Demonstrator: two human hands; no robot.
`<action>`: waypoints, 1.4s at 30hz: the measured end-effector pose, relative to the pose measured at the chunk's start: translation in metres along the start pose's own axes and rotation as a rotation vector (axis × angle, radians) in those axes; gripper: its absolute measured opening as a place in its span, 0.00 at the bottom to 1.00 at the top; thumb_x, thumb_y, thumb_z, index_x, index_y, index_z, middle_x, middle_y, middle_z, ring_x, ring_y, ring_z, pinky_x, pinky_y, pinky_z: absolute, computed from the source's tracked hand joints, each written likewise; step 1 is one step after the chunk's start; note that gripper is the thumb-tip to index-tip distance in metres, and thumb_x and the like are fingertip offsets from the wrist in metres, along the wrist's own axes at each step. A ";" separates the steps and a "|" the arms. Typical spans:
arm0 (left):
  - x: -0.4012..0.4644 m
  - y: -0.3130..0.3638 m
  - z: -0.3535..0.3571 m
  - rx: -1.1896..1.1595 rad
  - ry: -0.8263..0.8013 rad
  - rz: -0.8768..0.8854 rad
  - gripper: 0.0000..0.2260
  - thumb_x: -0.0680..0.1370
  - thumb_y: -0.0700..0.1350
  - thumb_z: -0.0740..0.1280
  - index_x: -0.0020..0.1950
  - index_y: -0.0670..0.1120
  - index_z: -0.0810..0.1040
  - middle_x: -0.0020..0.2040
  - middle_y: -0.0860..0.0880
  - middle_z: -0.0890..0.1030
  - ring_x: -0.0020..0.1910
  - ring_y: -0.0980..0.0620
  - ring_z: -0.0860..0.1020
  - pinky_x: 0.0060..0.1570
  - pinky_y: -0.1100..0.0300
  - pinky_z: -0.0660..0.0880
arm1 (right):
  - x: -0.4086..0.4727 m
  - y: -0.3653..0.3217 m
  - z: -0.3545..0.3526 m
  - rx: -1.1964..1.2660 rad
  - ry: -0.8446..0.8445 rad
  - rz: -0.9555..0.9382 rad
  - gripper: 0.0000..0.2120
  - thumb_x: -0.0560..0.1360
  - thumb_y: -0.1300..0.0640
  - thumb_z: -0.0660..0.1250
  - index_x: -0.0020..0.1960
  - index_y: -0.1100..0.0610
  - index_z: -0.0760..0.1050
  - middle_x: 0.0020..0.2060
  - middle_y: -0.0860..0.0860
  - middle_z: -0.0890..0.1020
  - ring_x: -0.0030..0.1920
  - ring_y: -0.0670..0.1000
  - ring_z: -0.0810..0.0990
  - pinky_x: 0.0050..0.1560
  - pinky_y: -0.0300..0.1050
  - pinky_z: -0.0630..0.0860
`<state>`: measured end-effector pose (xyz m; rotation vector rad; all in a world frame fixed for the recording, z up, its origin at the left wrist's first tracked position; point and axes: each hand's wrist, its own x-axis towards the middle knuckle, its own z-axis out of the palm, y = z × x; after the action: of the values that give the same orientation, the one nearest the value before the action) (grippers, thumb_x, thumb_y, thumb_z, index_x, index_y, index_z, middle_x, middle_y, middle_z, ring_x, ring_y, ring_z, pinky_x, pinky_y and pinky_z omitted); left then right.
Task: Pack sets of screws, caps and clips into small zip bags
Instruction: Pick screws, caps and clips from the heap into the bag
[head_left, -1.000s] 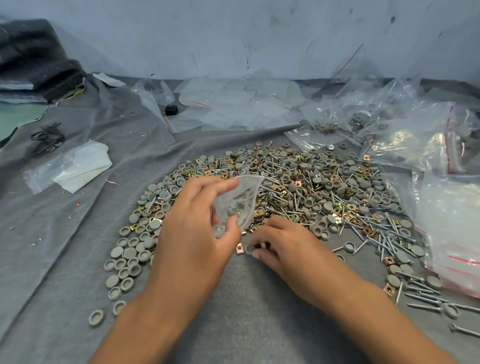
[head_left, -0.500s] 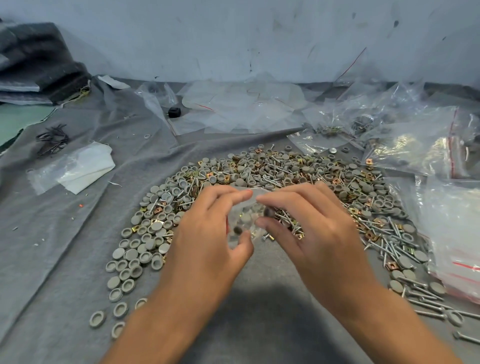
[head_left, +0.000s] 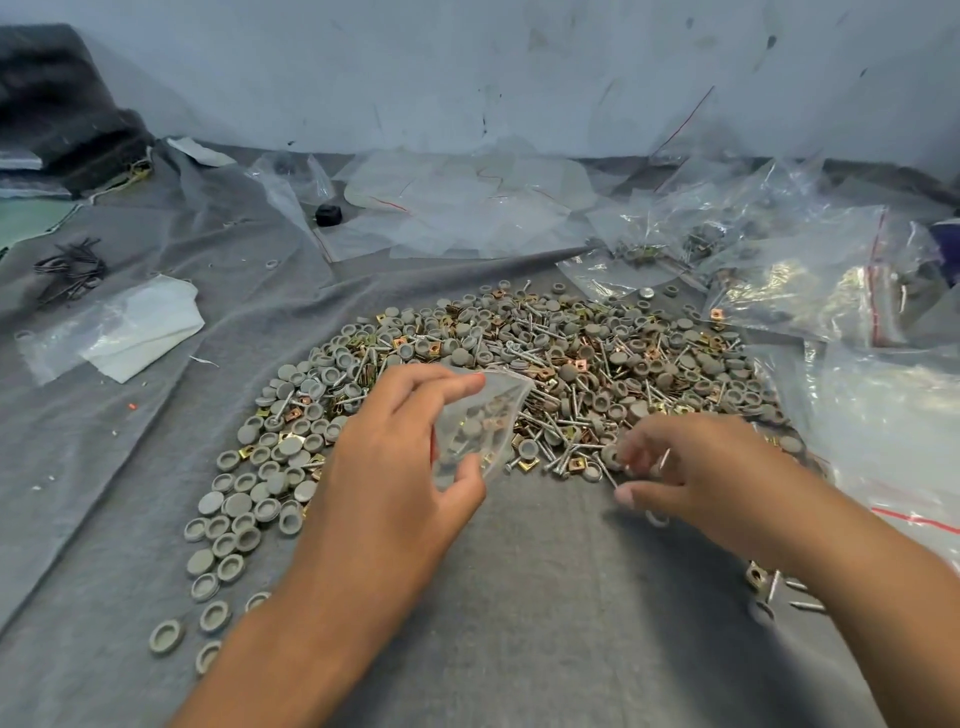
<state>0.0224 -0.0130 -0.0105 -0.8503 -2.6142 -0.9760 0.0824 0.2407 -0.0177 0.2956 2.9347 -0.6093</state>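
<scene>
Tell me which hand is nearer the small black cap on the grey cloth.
Left. The left hand lies below the small black cap, slightly rightward; the right hand is much farther right.

The work surface is covered by a wrinkled grey cloth (head_left: 545, 597). At its centre lies a wide heap of grey caps, screws and brass clips (head_left: 571, 358). Clear plastic bags (head_left: 810, 270) lie at right and rear; a folded white sheet (head_left: 140, 327) and dark wire pieces (head_left: 70, 270) lie at left
</scene>
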 end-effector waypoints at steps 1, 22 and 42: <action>0.000 0.000 0.000 -0.001 -0.001 -0.002 0.25 0.70 0.39 0.77 0.67 0.49 0.79 0.60 0.58 0.76 0.46 0.67 0.72 0.54 0.79 0.64 | 0.000 0.000 0.003 -0.035 -0.030 -0.004 0.10 0.72 0.39 0.74 0.48 0.38 0.75 0.42 0.36 0.80 0.39 0.36 0.78 0.44 0.40 0.79; -0.001 -0.001 -0.001 -0.019 0.017 -0.010 0.26 0.70 0.41 0.76 0.68 0.51 0.78 0.58 0.60 0.75 0.48 0.70 0.73 0.56 0.80 0.63 | 0.021 0.009 0.015 0.091 0.195 0.090 0.09 0.74 0.46 0.74 0.40 0.42 0.74 0.47 0.43 0.72 0.44 0.41 0.73 0.37 0.34 0.64; -0.001 0.000 0.001 -0.003 0.003 0.005 0.26 0.70 0.41 0.75 0.68 0.50 0.78 0.59 0.59 0.75 0.46 0.66 0.73 0.56 0.79 0.65 | -0.003 -0.040 0.012 0.245 0.516 -0.259 0.03 0.77 0.51 0.67 0.47 0.43 0.75 0.45 0.36 0.74 0.48 0.34 0.74 0.49 0.23 0.67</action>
<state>0.0233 -0.0123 -0.0118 -0.8554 -2.6073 -0.9791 0.0777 0.1993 -0.0127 0.1046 3.4239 -1.0768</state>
